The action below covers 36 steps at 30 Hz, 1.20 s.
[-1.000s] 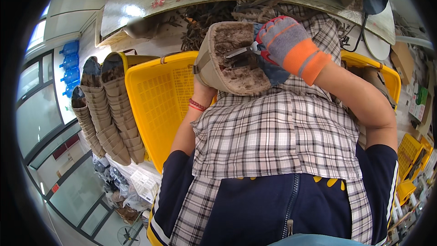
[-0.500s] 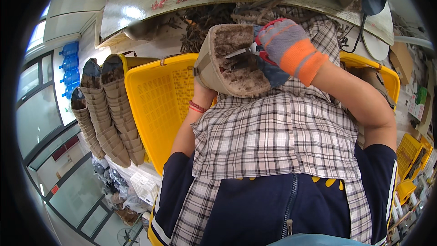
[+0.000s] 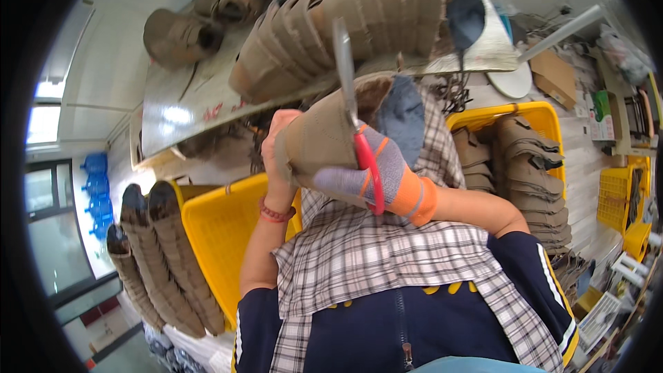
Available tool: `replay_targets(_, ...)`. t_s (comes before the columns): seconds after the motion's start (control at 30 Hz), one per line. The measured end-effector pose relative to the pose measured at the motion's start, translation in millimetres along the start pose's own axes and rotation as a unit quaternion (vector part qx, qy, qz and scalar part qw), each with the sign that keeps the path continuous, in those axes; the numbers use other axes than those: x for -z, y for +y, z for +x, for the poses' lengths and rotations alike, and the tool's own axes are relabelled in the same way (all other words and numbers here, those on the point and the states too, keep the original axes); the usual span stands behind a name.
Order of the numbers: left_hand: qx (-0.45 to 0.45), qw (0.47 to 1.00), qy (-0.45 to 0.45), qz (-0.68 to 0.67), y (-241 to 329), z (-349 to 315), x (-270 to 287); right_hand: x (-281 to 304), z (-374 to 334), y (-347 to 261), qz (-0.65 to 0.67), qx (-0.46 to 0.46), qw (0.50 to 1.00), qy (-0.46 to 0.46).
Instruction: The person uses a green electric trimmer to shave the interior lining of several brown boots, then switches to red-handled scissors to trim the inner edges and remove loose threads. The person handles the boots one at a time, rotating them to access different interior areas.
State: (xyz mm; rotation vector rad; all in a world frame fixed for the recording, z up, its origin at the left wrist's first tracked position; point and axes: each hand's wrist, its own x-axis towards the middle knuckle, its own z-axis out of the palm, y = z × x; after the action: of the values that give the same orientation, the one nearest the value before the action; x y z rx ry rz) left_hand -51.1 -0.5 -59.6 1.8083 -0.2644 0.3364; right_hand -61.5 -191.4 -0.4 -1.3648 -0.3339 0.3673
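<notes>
the left hand [image 3: 280, 148] is bare and wraps around a tan shoe upper [image 3: 321, 141], fingers curled tight on its left edge. the right hand [image 3: 366, 176], in a grey and orange glove, is closed on red-handled scissors [image 3: 356, 124]; the blade points up past the top rim of the shoe upper. both hands are held up over a checked apron [image 3: 366, 255]. a yellow basket [image 3: 214, 235] sits just left of the left arm, with a row of tan shoe uppers [image 3: 162, 262] leaning at its far edge. another yellow basket [image 3: 545, 121] of uppers is on the right, well apart. a table edge [image 3: 207, 107] with stacked uppers [image 3: 345, 24] is close above, leaving little room.
</notes>
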Motion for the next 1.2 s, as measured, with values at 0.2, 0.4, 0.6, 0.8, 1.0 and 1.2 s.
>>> replay_targets(0.2, -0.155, 0.973, -0.046, 0.163, 22, 111, -25, 85, 1, -29, -0.304, 0.19, 0.902, 0.242)
replay_targets(0.4, -0.081, 0.894, -0.026, 0.441, -57, 198, 18, 232, 57, 8, -0.374, 0.158, 0.817, 0.409)
replay_targets(0.6, -0.08, 0.899, -0.012, 0.431, -54, 189, 27, 231, 151, 10, -0.118, 0.168, 0.971, 0.122)
replay_targets(0.8, -0.078, 0.921, -0.083, 0.373, -44, 190, 29, 310, 175, 160, 0.206, 0.069, 0.955, 0.204)
replay_targets(1.0, -0.079, 0.85, 0.196, 0.483, -66, 193, 160, 249, 95, 77, 0.015, 0.084, 0.952, 0.294)
replay_targets(1.2, 0.145, 0.726, 0.324, 0.59, -124, 201, 193, 236, 36, 75, 0.038, 0.084, 0.927, 0.363)
